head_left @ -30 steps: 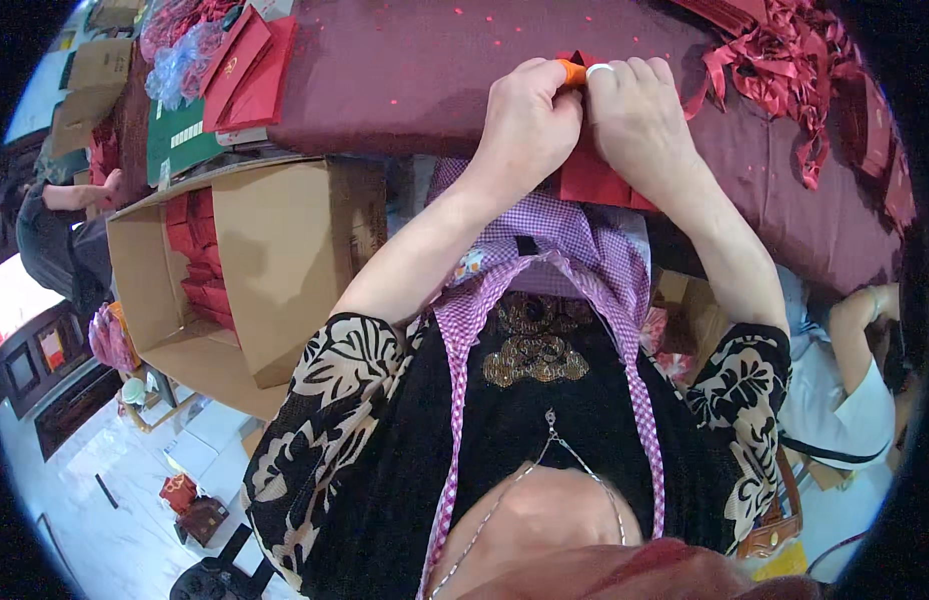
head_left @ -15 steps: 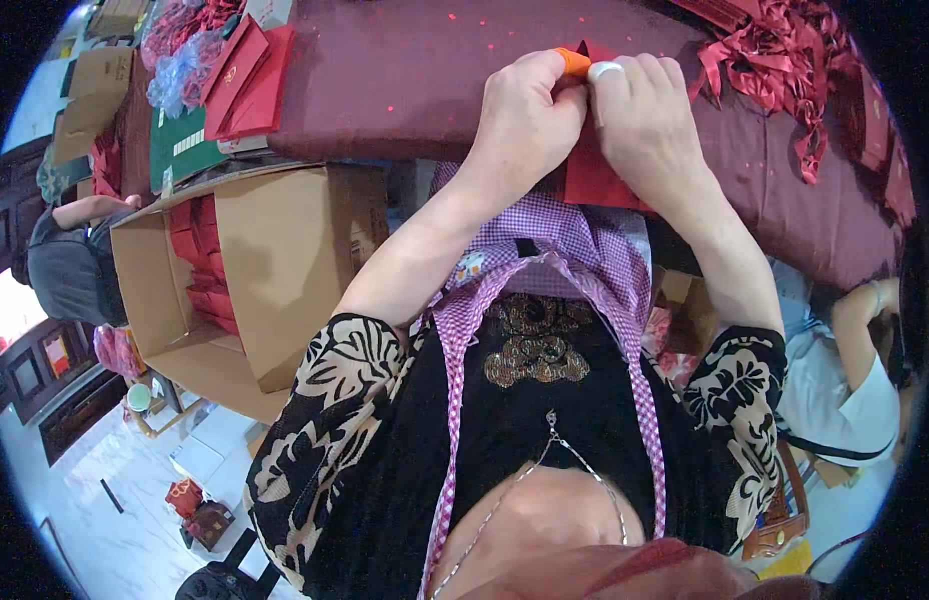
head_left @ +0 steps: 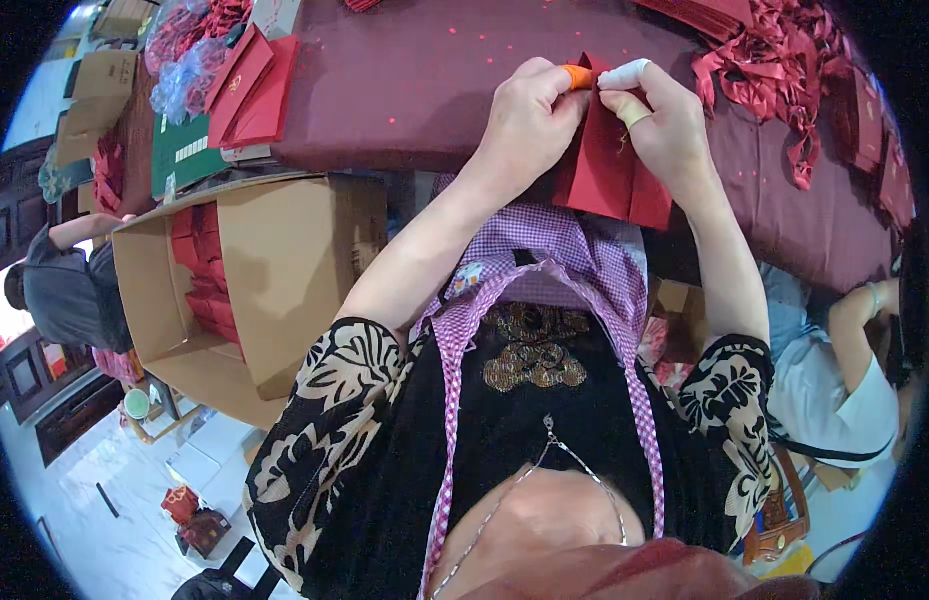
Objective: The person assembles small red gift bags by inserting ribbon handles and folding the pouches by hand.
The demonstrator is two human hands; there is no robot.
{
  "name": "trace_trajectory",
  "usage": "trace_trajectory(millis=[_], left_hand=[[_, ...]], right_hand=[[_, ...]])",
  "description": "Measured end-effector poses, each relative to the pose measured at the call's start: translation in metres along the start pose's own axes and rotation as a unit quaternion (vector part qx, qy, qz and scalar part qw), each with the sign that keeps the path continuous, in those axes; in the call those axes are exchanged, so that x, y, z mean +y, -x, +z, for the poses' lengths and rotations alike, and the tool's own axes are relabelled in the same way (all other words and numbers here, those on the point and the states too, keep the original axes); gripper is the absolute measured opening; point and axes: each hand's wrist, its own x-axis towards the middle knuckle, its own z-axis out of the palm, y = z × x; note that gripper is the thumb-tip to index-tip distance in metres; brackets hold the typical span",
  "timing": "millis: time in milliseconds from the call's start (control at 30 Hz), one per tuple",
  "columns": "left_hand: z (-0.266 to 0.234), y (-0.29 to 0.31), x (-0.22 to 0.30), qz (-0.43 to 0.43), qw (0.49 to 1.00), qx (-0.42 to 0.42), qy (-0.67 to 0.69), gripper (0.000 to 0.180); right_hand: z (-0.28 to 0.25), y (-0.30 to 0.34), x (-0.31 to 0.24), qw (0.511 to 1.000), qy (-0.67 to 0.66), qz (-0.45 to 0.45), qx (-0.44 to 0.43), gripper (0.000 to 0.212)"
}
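Observation:
A red paper bag (head_left: 611, 180) with a small gold mark stands upright at the table's near edge, its opening at the top. My left hand (head_left: 534, 115), an orange cover on one fingertip, pinches the bag's top edge on the left. On the right, my right hand (head_left: 666, 120) pinches the same rim between thumb and index finger; the index finger has a white wrap and the thumb a pale yellow one. The fingertips of both hands nearly meet at the rim. Whatever small thing may lie between them is hidden.
Red ribbons (head_left: 769, 75) lie heaped at the right of the maroon-covered table (head_left: 414, 80). Red bags (head_left: 256, 95) are stacked at the left. Below them an open cardboard box (head_left: 279, 270) holds more red pieces. One person (head_left: 74, 280) is at the left, another (head_left: 834, 385) at the right.
My right hand has turned and its fingers have opened out, showing the wrapped thumb and more of the bag's front. The left hand keeps its pinch on the rim.

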Motion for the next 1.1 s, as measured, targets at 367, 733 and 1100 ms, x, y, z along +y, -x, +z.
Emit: trace_trajectory(millis=[367, 733, 1100], left_hand=[[-0.003, -0.006, -0.001, 0.150, 0.988, 0.039, -0.012, 0.006], [-0.030, -0.014, -0.026, -0.180, 0.939, 0.149, 0.252, 0.017], [-0.193, -0.044, -0.032, -0.062, 0.963, 0.186, -0.184, 0.036]], right_hand=[[-0.029, -0.032, -0.004, 0.977, -0.029, -0.131, -0.167, 0.024], [-0.035, -0.038, -0.004, 0.971, 0.041, -0.077, -0.220, 0.009], [-0.042, -0.052, 0.031, 0.984, 0.097, -0.013, -0.151, 0.009]])
